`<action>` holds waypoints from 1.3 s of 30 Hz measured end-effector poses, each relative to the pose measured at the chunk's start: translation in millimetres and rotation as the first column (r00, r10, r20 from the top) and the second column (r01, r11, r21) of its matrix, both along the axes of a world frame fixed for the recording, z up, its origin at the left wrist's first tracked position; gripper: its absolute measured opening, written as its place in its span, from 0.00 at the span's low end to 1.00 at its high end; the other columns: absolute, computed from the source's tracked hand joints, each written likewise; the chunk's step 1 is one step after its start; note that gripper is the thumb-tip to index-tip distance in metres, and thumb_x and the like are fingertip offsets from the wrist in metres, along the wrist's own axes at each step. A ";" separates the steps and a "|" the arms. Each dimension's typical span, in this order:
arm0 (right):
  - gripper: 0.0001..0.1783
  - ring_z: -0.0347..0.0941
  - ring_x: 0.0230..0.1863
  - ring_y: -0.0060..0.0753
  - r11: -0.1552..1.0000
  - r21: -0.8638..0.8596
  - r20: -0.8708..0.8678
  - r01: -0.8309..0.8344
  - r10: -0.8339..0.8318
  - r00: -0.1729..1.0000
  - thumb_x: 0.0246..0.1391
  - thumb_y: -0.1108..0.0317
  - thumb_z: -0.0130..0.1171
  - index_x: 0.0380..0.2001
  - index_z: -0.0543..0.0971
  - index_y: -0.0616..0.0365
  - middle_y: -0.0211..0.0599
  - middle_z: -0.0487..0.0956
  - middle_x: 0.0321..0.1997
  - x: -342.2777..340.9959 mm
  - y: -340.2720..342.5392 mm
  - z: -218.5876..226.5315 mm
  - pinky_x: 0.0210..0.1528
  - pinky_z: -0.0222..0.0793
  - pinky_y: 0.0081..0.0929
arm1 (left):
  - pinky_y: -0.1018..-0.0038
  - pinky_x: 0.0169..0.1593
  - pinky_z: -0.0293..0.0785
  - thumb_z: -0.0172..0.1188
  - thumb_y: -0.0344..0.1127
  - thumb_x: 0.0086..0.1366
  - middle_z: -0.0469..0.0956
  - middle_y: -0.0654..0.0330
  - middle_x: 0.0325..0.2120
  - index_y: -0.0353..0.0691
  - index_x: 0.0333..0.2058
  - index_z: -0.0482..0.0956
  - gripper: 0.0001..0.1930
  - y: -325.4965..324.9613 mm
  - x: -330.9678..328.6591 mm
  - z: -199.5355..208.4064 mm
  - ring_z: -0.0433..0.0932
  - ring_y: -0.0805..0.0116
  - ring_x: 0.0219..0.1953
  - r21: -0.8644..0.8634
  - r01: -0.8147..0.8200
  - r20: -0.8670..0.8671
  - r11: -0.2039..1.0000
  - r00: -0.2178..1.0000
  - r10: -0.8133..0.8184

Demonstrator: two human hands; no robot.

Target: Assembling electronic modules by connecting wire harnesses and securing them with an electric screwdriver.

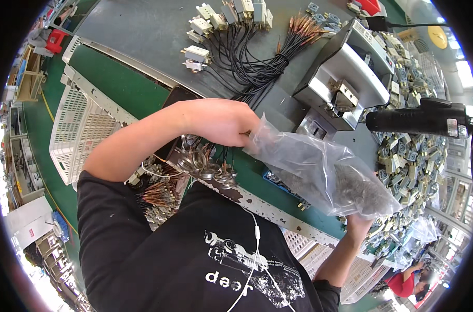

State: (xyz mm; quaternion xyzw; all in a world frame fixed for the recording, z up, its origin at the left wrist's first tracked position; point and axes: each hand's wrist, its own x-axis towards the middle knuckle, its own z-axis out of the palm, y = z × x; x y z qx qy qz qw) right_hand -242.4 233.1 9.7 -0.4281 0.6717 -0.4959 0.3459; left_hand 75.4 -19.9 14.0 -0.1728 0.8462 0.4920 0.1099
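A clear plastic bag [312, 161] stretches between my two hands, slanting down to the right. Dense grey contents, too fine to tell apart, gather in its lower right end. My left hand [231, 124] is closed, its fingers pinching the bag's upper left end. Beneath the full end, my right hand [359, 223] holds the bag from below; the bag hides most of its fingers. Just below my left hand hang several round metal parts [208, 165] on wires. Beyond the bag stands a metal bench machine [345, 73] with a small connector-like part [345, 98] seated in it.
A bundle of black wires [247, 62] with white connectors lies on the grey bench top [137, 31]. Loose connectors [410, 171] are heaped at the right, under a black cylindrical device [418, 118]. White plastic baskets [80, 130] stand at the left. Far lower right, a person in red [403, 283].
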 end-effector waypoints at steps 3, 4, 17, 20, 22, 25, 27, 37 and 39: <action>0.52 0.71 0.61 0.40 1.000 0.003 0.017 0.006 -0.006 1.000 0.40 0.64 0.80 0.67 0.63 0.62 0.44 0.71 0.63 -2.2 0.5 -6.8 0.65 0.67 0.42 | 0.65 0.54 0.76 0.60 0.29 0.60 0.80 0.54 0.52 0.46 0.58 0.77 0.25 -0.2 0.1 -2.0 0.80 0.50 0.50 0.027 0.034 -0.031 0.999 0.999 -0.033; 0.52 0.71 0.61 0.41 0.999 -0.008 0.010 0.032 -0.032 0.999 0.40 0.64 0.80 0.67 0.62 0.62 0.45 0.72 0.63 -4.0 3.5 -8.8 0.66 0.67 0.41 | 0.65 0.54 0.76 0.60 0.29 0.60 0.80 0.54 0.52 0.46 0.58 0.77 0.25 -0.4 -0.8 -2.8 0.80 0.50 0.50 0.027 0.033 -0.033 0.999 0.999 -0.033; 0.51 0.71 0.61 0.39 0.999 -0.021 -0.102 0.040 -0.042 0.994 0.41 0.64 0.81 0.66 0.64 0.63 0.44 0.73 0.63 -10.6 7.6 -4.7 0.66 0.66 0.40 | 0.61 0.54 0.75 0.62 0.32 0.60 0.75 0.56 0.51 0.48 0.56 0.76 0.23 5.3 -10.8 -10.9 0.77 0.52 0.51 -0.362 0.041 -0.390 0.931 0.901 -0.191; 0.51 0.71 0.61 0.40 0.992 0.036 -0.096 0.120 -0.116 0.989 0.42 0.63 0.80 0.66 0.63 0.62 0.44 0.72 0.63 -14.7 10.5 -3.7 0.65 0.66 0.42 | 0.61 0.54 0.75 0.62 0.31 0.59 0.75 0.57 0.53 0.51 0.56 0.76 0.24 5.7 -12.2 -15.9 0.76 0.54 0.52 -0.379 0.024 -0.399 0.925 0.898 -0.187; 0.51 0.71 0.61 0.40 0.997 -0.017 -0.127 0.075 -0.077 0.989 0.43 0.62 0.80 0.66 0.63 0.62 0.44 0.72 0.63 -25.4 17.2 -12.3 0.65 0.67 0.43 | 0.60 0.54 0.75 0.62 0.30 0.58 0.75 0.58 0.54 0.52 0.56 0.76 0.25 6.5 -12.8 -15.8 0.76 0.55 0.53 -0.358 -0.005 -0.417 0.934 0.895 -0.155; 0.50 0.71 0.61 0.41 0.997 -0.072 -0.139 0.021 -0.031 0.990 0.44 0.61 0.79 0.66 0.63 0.62 0.44 0.72 0.62 -23.9 17.3 -17.5 0.65 0.67 0.43 | 0.61 0.53 0.75 0.61 0.30 0.58 0.76 0.58 0.52 0.47 0.51 0.78 0.20 12.8 -12.0 -13.1 0.77 0.56 0.51 -0.390 0.020 -0.464 0.921 0.859 -0.215; 0.50 0.71 0.61 0.42 0.997 -0.077 -0.120 0.008 -0.017 0.993 0.44 0.60 0.79 0.66 0.63 0.62 0.44 0.72 0.62 -22.6 11.6 -17.2 0.65 0.67 0.43 | 0.62 0.53 0.74 0.61 0.30 0.58 0.76 0.58 0.51 0.46 0.50 0.78 0.19 15.3 -11.9 -21.8 0.77 0.56 0.50 -0.431 -0.014 -0.410 0.902 0.894 -0.182; 0.52 0.75 0.58 0.38 0.987 0.068 0.057 -0.146 0.143 0.988 0.39 0.66 0.81 0.66 0.63 0.65 0.47 0.74 0.61 1.8 -18.3 11.8 0.60 0.71 0.36 | 0.65 0.53 0.71 0.58 0.34 0.61 0.75 0.62 0.49 0.48 0.49 0.79 0.16 16.5 -13.7 -23.6 0.75 0.62 0.51 -0.583 0.038 -0.326 0.812 0.904 -0.276; 0.54 0.76 0.56 0.36 0.989 -0.015 0.182 -0.150 0.150 0.972 0.39 0.68 0.81 0.67 0.62 0.65 0.46 0.76 0.60 5.8 -20.7 12.8 0.59 0.72 0.34 | 0.66 0.53 0.70 0.59 0.35 0.61 0.75 0.63 0.49 0.49 0.49 0.79 0.16 15.4 -13.8 -27.4 0.74 0.63 0.51 -0.599 0.042 -0.313 0.799 0.907 -0.282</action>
